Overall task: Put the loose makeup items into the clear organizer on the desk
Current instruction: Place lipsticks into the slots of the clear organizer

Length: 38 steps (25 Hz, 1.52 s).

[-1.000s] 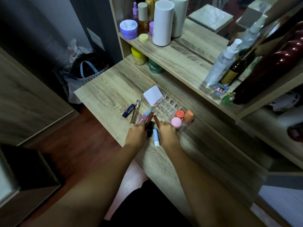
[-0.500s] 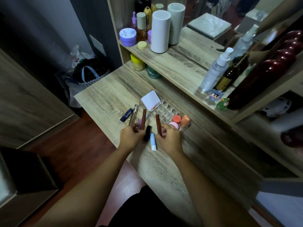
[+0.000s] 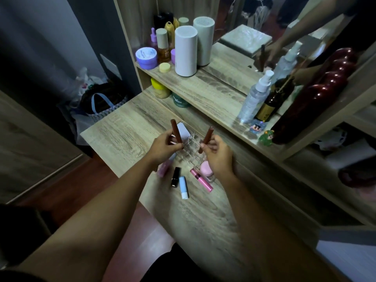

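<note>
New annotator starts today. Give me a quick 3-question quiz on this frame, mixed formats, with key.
1. True or false: each hand, left hand and right hand, holds a brown tube upright over the clear organizer.
2. Multiple choice: what lies between the black lipstick and the pink tube on the desk?
A. A white and blue stick
B. A green jar
C. A comb
3. Fill in: the pink round compact sits just below the ___ hand.

Key: 1 true; 2 A; 3 right

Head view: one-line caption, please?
Each hand, left and right, holds a brown tube above the clear organizer on the desk.
</note>
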Available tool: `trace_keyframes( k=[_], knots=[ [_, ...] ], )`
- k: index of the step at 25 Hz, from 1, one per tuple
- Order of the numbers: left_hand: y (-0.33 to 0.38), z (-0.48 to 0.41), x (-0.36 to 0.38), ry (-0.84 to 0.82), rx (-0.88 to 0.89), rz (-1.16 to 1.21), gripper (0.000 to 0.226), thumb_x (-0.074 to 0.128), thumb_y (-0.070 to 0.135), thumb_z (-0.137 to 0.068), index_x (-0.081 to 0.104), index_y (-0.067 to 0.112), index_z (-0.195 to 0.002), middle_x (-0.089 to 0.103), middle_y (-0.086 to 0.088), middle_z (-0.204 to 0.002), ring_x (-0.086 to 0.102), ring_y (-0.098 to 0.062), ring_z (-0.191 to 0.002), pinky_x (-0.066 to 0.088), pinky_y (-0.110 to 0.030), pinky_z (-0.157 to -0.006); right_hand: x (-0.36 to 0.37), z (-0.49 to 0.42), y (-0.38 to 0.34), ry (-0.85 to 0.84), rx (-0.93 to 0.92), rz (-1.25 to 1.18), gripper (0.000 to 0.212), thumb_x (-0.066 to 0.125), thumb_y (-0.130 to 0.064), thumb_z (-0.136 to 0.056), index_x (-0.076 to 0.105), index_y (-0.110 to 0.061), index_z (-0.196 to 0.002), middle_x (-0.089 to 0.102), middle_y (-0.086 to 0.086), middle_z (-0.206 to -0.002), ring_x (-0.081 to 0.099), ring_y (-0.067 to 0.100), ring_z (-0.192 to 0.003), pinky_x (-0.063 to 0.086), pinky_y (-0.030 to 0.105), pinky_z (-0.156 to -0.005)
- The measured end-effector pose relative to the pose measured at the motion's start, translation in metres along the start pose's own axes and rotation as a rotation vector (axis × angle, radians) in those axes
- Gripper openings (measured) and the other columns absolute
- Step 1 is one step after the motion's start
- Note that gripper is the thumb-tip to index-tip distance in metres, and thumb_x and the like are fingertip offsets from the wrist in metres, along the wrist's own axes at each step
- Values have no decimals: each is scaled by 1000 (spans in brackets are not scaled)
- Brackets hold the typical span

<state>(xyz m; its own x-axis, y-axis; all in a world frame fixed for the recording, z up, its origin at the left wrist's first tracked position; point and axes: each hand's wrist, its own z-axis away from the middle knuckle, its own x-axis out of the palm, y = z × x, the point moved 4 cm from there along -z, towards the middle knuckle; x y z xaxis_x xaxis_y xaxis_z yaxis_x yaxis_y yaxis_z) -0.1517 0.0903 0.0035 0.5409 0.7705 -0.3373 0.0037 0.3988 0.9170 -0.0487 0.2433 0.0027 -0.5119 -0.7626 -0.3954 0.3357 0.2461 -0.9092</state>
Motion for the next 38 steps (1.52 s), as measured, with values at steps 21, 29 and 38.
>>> trace_keyframes(
  k=[21,29,38],
  knots=[
    [13,-68,32,-108,79,-484,24,59,26,-85,63,12,-104,67,-11,-99,62,-24,-90,44,-26,-77,15,-43,0,-193,-24,516,20,60,-16,-89,63,-6,-106,71,12,-102,67,24,-93,55,33,-84],
    [26,-69,37,-135,209,-630,27,67,14,-79,60,3,-103,70,-19,-99,62,-29,-94,45,-32,-81,18,-41,-5,-209,-37,631,18,61,-15,-90,61,-13,-108,71,11,-102,67,25,-95,56,38,-86],
    [26,-67,34,-153,182,-620,27,68,9,-77,62,3,-103,70,-19,-102,64,-28,-96,47,-31,-83,23,-43,-7,-244,-22,591,20,64,-14,-88,63,-10,-108,72,12,-103,67,25,-96,55,39,-86]
  ],
)
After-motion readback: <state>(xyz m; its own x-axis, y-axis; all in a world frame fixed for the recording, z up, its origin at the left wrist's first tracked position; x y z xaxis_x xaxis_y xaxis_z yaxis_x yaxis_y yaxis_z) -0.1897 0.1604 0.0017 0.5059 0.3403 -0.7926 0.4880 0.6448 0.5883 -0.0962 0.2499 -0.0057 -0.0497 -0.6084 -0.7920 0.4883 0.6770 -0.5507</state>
